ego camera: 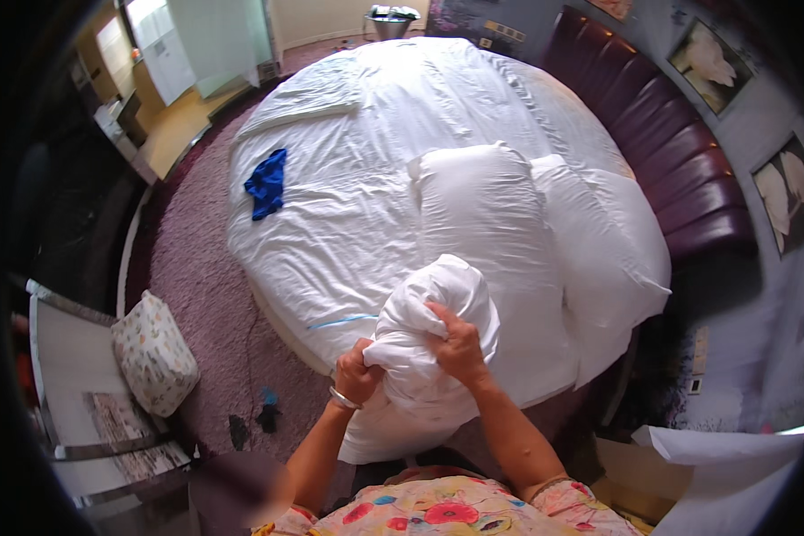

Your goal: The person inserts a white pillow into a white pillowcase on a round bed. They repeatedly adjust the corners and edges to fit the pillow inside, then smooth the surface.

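Both my hands hold a white pillow with a loose white pillowcase upright in front of my body, at the near edge of the round bed. My left hand grips a bunched fold of the white cloth on its left side. Across from it, my right hand is closed on the cloth near the gathered top. Whether the case is open at the top, I cannot tell. Just beyond, a white pillow lies on the bed, with more white pillows to its right.
A white sheet covers the round bed, with a blue cloth at its left. A patterned bag stands on the carpet. Dark scraps lie nearby. A padded headboard lines the right; a cardboard box sits lower right.
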A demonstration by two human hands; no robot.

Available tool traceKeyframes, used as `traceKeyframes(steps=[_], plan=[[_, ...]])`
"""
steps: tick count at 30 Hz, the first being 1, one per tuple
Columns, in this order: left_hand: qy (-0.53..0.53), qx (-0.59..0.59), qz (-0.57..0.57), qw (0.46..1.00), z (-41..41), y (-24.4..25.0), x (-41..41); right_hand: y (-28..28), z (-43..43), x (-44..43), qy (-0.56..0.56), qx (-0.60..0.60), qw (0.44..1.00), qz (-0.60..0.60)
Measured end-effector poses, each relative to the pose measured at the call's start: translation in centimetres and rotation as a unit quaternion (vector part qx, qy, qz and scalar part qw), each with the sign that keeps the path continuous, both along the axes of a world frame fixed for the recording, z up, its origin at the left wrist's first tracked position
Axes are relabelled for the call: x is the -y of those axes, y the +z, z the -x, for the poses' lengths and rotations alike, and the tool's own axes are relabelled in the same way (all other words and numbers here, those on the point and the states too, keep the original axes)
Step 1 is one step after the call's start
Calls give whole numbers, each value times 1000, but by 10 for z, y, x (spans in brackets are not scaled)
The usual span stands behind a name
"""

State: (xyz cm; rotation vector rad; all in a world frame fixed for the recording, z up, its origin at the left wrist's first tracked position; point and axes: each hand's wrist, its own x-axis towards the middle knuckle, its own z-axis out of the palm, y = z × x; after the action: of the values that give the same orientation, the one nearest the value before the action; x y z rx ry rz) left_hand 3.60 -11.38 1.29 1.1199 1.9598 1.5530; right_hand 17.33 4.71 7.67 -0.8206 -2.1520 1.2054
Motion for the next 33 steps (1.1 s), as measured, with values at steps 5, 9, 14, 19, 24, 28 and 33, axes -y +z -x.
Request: traceKeyframes(steps=[5,9,14,19,24,28,33], plan=[[69,-112,-26,991,-40,89,2,46,-11,-27,98,-136,955,246],[66,-256,-54,963,-67,134,-50,57,-29,-82,136,-195,926,293],[61,-260,94,959,-73,58,-152,-38,-28,-167,-6,-175,930,324],[-4,-200,178,963,-109,14,-240,-83,-72,-226,-245,65,967,38],[-17,-165,268,949,-118,-3,-269,-61,-102,-166,-339,46,909,-237],[-32,-148,309,939,-118,8,-310,-82,-115,-126,-279,173,887,-325],[-102,-151,293,939,-130,-1,-323,-106,-109,-162,-355,147,890,-246]])
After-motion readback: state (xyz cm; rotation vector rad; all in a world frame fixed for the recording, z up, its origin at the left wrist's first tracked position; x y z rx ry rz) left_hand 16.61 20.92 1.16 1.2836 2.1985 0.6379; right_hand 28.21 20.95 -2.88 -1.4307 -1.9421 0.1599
